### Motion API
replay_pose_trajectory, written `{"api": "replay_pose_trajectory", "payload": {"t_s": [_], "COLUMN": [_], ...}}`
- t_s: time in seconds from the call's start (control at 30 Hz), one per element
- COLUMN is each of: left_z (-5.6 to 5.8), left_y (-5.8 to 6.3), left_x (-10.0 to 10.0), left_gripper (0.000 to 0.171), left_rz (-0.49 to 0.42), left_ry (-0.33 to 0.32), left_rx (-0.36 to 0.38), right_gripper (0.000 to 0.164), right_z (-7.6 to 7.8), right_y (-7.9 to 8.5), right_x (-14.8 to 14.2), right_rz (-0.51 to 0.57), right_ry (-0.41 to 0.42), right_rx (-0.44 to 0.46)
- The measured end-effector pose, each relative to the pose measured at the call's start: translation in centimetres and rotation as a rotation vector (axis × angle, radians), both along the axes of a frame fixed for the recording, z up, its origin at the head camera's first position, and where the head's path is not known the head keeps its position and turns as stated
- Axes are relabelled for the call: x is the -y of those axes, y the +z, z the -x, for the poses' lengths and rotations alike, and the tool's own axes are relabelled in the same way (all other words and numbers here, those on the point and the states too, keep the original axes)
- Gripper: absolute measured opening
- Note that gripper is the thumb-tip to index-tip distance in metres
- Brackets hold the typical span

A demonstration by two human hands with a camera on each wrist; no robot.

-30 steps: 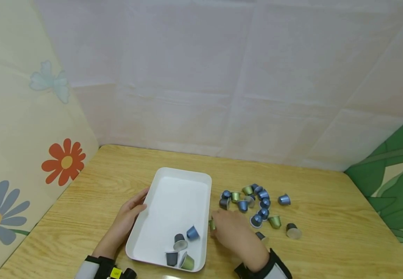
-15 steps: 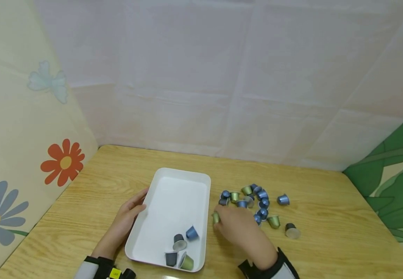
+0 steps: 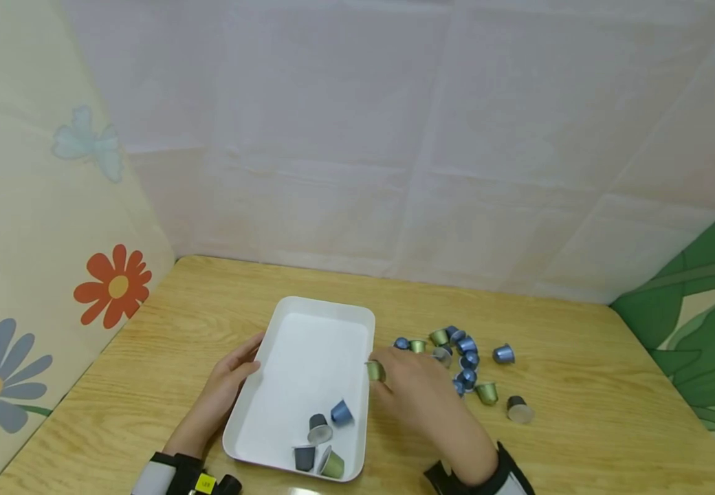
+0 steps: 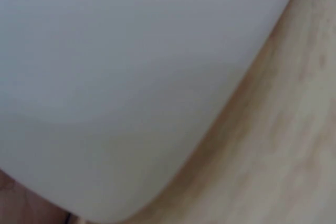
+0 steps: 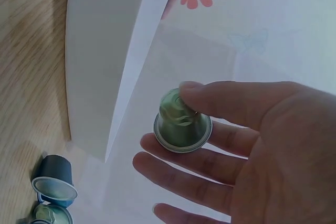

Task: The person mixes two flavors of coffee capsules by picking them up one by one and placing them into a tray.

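Observation:
My right hand (image 3: 416, 388) pinches a green coffee capsule (image 5: 181, 121) between thumb and fingertips, its rim turned toward the fingers. In the head view that capsule is lifted beside the right rim of a white tray (image 3: 311, 344). My left hand (image 3: 229, 378) holds the tray's left edge, thumb at the rim; its other fingers are partly hidden. Inside the tray's near end lie a blue capsule (image 3: 341, 412), a green one (image 3: 331, 464) and two dark ones. The left wrist view shows mostly the tray's outer wall (image 4: 131, 77).
Right of the tray, blue, green and dark capsules lie in a loose cluster (image 3: 467, 361), partly behind my right hand. A blue capsule (image 3: 504, 354) and a dark one (image 3: 520, 410) lie apart farther right. A white cloth (image 3: 357, 137) hangs behind the wooden table (image 3: 580, 385).
The right hand has lifted the green capsule from beside the tray up to the height of its right rim. The left hand and tray stay put.

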State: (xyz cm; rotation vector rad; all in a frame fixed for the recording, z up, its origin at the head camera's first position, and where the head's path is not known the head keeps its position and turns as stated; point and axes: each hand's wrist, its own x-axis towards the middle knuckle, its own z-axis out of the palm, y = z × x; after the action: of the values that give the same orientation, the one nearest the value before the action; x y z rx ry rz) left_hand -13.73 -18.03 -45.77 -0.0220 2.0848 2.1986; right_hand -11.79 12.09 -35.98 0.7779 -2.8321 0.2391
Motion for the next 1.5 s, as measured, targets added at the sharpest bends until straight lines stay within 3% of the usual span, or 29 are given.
{"api": "replay_pose_trajectory", "payload": {"t_s": [0.43,0.77,1.2,1.5], "left_z": [-0.1,0.0,0.0,-0.1], "left_y": [0.3,0.1,-0.1,0.0], "left_x": [-0.1,-0.1,0.0,0.0], "left_gripper": [0.053,0.053,0.052,0.052], "left_rz": [-0.001,0.004,-0.007,0.000], "left_ry": [-0.013,-0.011,-0.005,-0.002], "left_rx": [0.002,0.006,0.013,0.011], "right_gripper": [0.033,0.030,0.026,0.019], "right_z": [-0.8,-1.6,-2.7,-3.6], "right_y": [0.6,1.1,-0.3,-0.8], "right_x": [0.4,1.1,3.3,4.1], "right_rz": [-0.006,-0.035,-0.153,-0.183], "right_ry": [0.079,0.179,0.326,0.340], "right_rx": [0.011,0.068,0.069,0.178]}}
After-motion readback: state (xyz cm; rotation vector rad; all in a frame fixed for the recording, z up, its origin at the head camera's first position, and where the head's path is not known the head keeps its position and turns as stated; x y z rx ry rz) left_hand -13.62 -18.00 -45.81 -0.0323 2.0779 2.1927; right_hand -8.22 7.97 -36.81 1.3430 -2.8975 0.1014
